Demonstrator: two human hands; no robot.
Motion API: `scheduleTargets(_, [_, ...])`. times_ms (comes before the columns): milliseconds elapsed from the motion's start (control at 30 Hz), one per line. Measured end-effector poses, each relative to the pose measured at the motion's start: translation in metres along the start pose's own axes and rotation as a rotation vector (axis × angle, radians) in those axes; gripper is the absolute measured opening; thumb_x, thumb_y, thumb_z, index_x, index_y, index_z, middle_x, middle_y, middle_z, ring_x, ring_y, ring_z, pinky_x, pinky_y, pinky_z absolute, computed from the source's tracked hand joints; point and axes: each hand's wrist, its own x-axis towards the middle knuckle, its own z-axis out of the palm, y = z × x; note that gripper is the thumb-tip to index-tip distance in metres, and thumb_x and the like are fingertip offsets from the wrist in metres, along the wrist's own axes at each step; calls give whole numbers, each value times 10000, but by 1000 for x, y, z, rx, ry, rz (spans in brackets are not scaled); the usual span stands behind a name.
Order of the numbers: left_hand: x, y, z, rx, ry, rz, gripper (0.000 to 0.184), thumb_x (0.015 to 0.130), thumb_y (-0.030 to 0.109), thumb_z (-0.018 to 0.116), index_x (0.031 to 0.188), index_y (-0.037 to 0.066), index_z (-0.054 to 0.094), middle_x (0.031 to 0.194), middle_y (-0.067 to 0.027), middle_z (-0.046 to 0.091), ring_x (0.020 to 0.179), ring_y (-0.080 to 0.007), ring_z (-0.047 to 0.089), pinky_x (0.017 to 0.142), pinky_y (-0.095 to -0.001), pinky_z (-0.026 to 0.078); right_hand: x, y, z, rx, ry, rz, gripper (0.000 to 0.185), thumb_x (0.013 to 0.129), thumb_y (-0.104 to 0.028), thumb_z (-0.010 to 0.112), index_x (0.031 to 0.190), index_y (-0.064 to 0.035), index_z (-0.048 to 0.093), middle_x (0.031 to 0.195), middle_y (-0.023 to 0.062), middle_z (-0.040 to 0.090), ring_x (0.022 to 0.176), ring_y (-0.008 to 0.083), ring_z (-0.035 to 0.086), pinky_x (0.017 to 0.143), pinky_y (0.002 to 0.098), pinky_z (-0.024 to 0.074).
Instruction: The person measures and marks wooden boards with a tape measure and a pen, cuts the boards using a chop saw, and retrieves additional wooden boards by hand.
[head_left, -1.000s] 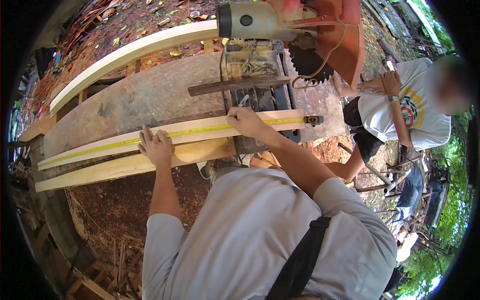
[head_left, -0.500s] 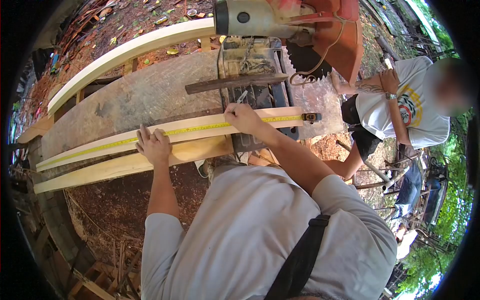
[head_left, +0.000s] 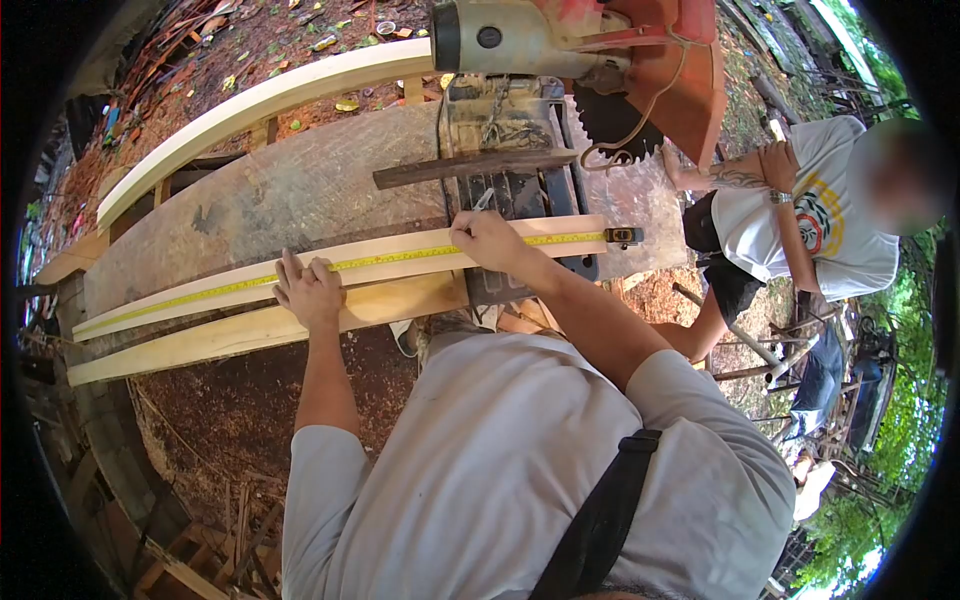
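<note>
A yellow tape measure (head_left: 390,259) is stretched lengthwise along a narrow pale wooden board (head_left: 560,225). Its dark case (head_left: 624,236) sits at the board's right end. My left hand (head_left: 311,289) rests on the tape and the board with its fingers laid out. Further right, my right hand (head_left: 487,239) is closed around a slim, pale, pen-like marker (head_left: 484,199) and leans on the board beside the tape. The marker's lower end is hidden by my fingers. A second pale board (head_left: 240,322) lies parallel, nearer my body.
A miter saw (head_left: 560,45) with a toothed blade (head_left: 612,125) stands over the bench beyond my hands. A dark wood strip (head_left: 470,167) lies near the saw base. Another long board (head_left: 260,100) lies at the far edge. At right, a person (head_left: 790,200) touches the bench.
My right hand and the marker have shifted very slightly; the marker's angle has changed a little. My left hand, the tape and the boards stay in place.
</note>
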Motion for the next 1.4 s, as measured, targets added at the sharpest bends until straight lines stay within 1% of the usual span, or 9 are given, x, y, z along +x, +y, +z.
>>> scheduleTargets(233, [1, 3, -1, -93, -9, -71, 312, 929, 354, 471, 1082, 233, 714, 1574, -79, 362, 1459, -340, 293, 1158, -628, 192, -5, -19, -3, -399, 92, -178, 200, 884, -186, 569, 867, -14, 671, 804, 246, 667, 794, 399, 675, 738, 473, 519])
scheduleTargets(300, [0, 1, 0, -31, 7, -35, 297, 926, 348, 477, 1066, 235, 714, 1569, -85, 371, 1456, -340, 301, 1158, -625, 195, -10, -21, -7, 131, 99, 64, 231, 892, -211, 580, 898, -5, 686, 828, 218, 680, 791, 362, 682, 717, 433, 518])
scheduleTargets(433, [-2, -4, 8, 17, 61, 36, 257, 916, 336, 499, 1024, 236, 711, 1543, -107, 411, 1441, -342, 334, 1155, -619, 206, -6, -7, -16, 184, -38, 161, 236, 897, -214, 621, 947, 6, 691, 773, 168, 667, 729, 258, 658, 690, 366, 502])
scheduleTargets(533, [-2, 8, -13, -12, 28, -2, 250, 904, 337, 518, 1031, 230, 705, 1535, -114, 423, 1436, -346, 342, 1150, -625, 209, -5, -5, -13, 109, -37, 94, 250, 901, -224, 613, 944, 9, 690, 769, 168, 669, 721, 263, 661, 685, 368, 502])
scheduleTargets(600, [-2, 7, -9, 21, 30, 17, 243, 892, 330, 533, 1035, 227, 700, 1542, -112, 414, 1439, -347, 335, 1146, -630, 213, -6, -10, -15, 85, -42, 108, 254, 895, -232, 600, 919, 1, 697, 858, 210, 689, 810, 374, 682, 747, 431, 522])
scheduleTargets(1033, [1, 0, 3, -67, -42, -91, 343, 947, 396, 433, 1101, 291, 721, 1567, -52, 378, 1467, -295, 289, 1182, -593, 154, -6, -10, -14, 86, -82, 150, 265, 887, -239, 607, 947, -2, 708, 887, 222, 699, 852, 379, 689, 777, 424, 527])
scheduleTargets(1100, [1, -5, 12, -1, -27, -59, 370, 954, 412, 411, 1118, 285, 717, 1572, -50, 369, 1472, -293, 281, 1186, -591, 144, -6, -5, -10, 84, -34, 68, 265, 904, -242, 613, 942, 9, 687, 750, 187, 651, 689, 278, 647, 675, 386, 494])
scheduleTargets(1333, [0, 9, -16, -73, -114, -102, 445, 970, 447, 362, 1159, 239, 707, 1582, -41, 352, 1484, -286, 253, 1191, -590, 129, -6, 4, -4, 69, -33, -13, 237, 939, -219, 609, 979, 0, 689, 831, 144, 684, 765, 248, 647, 733, 361, 505])
scheduleTargets(1400, [0, 8, -12, -114, -72, -106, 419, 957, 412, 393, 1120, 218, 726, 1575, -47, 363, 1477, -291, 266, 1191, -586, 137, -7, 7, -6, 514, 47, 66, 215, 977, -189, 586, 1049, -10, 680, 902, 101, 695, 821, 207, 640, 778, 342, 503])
